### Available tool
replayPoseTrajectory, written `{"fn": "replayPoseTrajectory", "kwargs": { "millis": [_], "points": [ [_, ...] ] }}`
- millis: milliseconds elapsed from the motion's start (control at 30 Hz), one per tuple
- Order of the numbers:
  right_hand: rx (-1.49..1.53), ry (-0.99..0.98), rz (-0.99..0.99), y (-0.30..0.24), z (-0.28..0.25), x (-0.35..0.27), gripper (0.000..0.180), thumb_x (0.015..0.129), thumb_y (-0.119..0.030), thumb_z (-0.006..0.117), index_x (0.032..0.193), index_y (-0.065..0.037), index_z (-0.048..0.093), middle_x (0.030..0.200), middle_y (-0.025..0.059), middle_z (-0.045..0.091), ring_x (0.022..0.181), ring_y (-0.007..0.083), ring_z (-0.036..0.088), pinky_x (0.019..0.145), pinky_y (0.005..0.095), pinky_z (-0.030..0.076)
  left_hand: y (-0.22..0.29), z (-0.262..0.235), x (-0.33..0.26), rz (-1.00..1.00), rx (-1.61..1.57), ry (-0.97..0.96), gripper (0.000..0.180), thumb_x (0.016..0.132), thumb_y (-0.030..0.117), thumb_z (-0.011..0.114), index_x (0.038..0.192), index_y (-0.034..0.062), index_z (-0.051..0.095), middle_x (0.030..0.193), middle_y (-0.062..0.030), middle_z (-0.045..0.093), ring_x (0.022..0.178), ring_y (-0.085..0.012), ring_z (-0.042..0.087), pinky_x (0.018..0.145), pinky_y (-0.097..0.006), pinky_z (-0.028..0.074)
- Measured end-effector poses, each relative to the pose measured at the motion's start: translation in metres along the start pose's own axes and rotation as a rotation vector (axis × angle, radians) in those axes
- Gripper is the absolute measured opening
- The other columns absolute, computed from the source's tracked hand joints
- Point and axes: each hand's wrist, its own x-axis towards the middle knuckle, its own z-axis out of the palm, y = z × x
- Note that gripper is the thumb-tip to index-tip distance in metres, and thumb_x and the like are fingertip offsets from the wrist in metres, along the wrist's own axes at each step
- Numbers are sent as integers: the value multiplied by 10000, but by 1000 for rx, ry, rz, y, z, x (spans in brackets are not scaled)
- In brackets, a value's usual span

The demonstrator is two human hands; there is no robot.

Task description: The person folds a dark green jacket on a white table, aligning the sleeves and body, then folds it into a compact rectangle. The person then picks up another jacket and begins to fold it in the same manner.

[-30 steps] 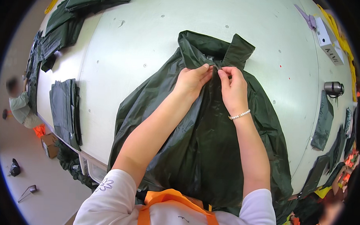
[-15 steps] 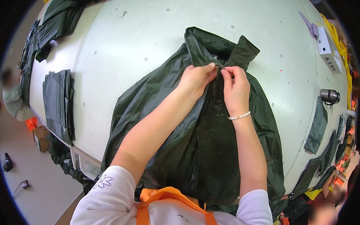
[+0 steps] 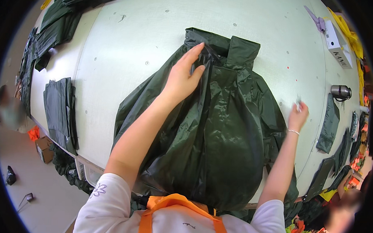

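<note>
A dark green coat (image 3: 233, 118) lay front up on the white table (image 3: 114, 52), its body bulging at the middle of the near edge and its upright collar (image 3: 243, 52) toward the far edge. The left hand (image 3: 181, 77) rested on the coat beside the collar, fingers stretched out and thumb apart, gripping nothing. The right hand (image 3: 298, 116) was away from the coat, over bare tabletop toward the right edge, its fingertips pinched around a small pale thing (image 3: 298, 106), too blurred to identify.

The slick-looking coat might have slid off the near edge if the body had leaned back against it; a careless left palm could have creased the collar, and a loosened pinch would have dropped the small thing. The right forearm crossed one sleeve and could have dragged it askew.

Counted outward: one coat; one bracelet (image 3: 292, 131) on the right wrist; two red specks (image 3: 288, 67) on the tabletop; one folded stack (image 3: 59, 112) along the left edge, its layers uncountable; one larger heap (image 3: 60, 34) by the far left corner; toward the right edge, one metal flask (image 3: 340, 92), one white box (image 3: 337, 43) and one green packet (image 3: 329, 125) just beside the flask. Past the left edge were one blurred co-worker (image 3: 12, 110) and one cardboard box (image 3: 45, 148).
</note>
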Motion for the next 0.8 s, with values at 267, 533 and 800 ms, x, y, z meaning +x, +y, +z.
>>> {"fn": "replayPoseTrajectory", "kwargs": {
  "millis": [267, 533, 800],
  "points": [
    [-477, 31, -35, 46, -41, -18, 389, 762, -151, 673, 1113, -18, 569, 1146, 180, 544, 1066, 341, 508, 912, 455, 413, -13, 30, 16, 153, 396, -125, 459, 846, 115, 554, 1294, 198, 497, 1317, -134, 447, 1054, -310, 503, 882, -394, 433],
    [210, -477, -470, -263, 43, -119, 613, 660, -145, 755, 1174, 27, 468, 1107, 201, 489, 1014, 368, 479, 877, 392, 431, -22, 49, 58, 171, 446, -44, 410, 803, 123, 594, 1209, 169, 574, 1116, -123, 527, 991, -327, 507, 849, -401, 438],
    [371, -326, -299, -242, 84, -118, 190, 745, -28, 551, 924, 11, 603, 907, 163, 605, 865, 344, 577, 783, 410, 472, -9, 39, 1, -356, 522, -230, 314, 781, 360, 651, 714, 54, 631, 699, -128, 638, 688, -325, 626, 613, -387, 491]
  ]
}}
